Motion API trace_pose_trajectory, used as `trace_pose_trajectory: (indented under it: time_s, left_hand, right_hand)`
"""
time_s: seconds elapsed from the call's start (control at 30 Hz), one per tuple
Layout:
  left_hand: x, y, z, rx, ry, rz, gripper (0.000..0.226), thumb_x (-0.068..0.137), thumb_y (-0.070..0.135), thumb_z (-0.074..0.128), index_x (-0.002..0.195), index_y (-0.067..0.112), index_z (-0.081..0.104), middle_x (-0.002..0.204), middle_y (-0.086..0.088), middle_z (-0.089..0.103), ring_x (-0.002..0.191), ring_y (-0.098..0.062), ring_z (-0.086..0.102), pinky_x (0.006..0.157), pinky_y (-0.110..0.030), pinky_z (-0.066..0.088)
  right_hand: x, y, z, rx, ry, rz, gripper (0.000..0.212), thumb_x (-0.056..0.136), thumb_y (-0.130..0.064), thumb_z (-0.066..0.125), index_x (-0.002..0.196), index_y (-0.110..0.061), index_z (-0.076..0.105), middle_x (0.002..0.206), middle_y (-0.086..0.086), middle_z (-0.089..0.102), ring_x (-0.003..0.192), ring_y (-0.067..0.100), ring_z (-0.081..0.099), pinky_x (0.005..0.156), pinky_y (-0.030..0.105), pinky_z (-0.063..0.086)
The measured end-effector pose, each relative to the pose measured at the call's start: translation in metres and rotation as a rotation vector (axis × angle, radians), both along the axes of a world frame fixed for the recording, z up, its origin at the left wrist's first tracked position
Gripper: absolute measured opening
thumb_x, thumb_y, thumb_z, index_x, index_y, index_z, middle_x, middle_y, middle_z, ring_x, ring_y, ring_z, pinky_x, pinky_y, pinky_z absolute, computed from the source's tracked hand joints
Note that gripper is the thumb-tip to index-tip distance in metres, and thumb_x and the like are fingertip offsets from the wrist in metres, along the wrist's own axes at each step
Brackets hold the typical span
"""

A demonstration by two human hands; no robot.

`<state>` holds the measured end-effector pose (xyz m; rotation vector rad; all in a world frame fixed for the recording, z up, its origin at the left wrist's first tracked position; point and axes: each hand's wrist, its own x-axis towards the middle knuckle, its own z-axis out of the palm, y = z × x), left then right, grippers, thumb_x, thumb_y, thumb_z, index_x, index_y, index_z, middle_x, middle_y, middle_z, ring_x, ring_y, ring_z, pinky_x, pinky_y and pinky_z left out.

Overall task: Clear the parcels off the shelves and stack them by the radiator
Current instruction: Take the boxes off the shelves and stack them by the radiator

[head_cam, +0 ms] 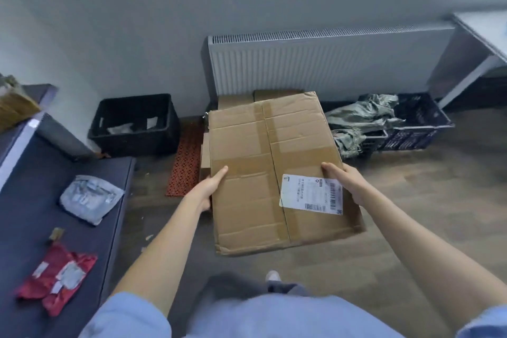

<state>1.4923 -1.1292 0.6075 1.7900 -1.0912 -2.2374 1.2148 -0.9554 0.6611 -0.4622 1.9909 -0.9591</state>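
Left grip [210, 189] | right grip [347, 184] | cardboard box [271, 162] held between

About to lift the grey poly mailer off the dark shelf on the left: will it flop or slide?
The grey poly mailer looks crumpled and soft, so it will probably sag when lifted. Its glossy film may slip, so pinching an edge seems safer. It lies flat on the dark shelf, unlikely to roll.

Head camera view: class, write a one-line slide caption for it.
Both hands, left and right, hold a taped cardboard box over flattened cardboard in front of the radiator.
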Motion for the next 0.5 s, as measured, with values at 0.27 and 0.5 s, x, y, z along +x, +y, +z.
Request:
trace_pose_trajectory:
  time_s: [0.27, 0.5]
  left_hand:
    - [-0.087, -0.153, -0.055, 0.067, 0.012, 0.108, 0.067, 0.076, 0.065, 0.059, 0.129, 0.026, 0.048, 0.109, -0.008, 0.069, 0.099, -0.027, 0.064, 0.082, -0.046, 0.052]
    - [-0.137, -0.278, -0.125, 0.194, -0.072, 0.204, 0.075, 0.077, 0.062, 0.059, 0.139, 0.025, 0.036, 0.117, -0.010, 0.064, 0.099, -0.026, 0.062, 0.075, -0.043, 0.053]
  right_hand:
    - [-0.097, -0.189, -0.029, 0.085, 0.079, 0.118, 0.047, 0.088, -0.041, 0.058, 0.126, -0.012, 0.057, 0.125, 0.004, 0.060, 0.101, 0.017, 0.053, 0.086, 0.025, 0.036]
    - [-0.151, -0.338, -0.103, 0.226, 0.096, 0.188, 0.038, 0.088, -0.039, 0.057, 0.118, -0.015, 0.059, 0.104, -0.001, 0.057, 0.095, 0.016, 0.052, 0.081, 0.024, 0.035]
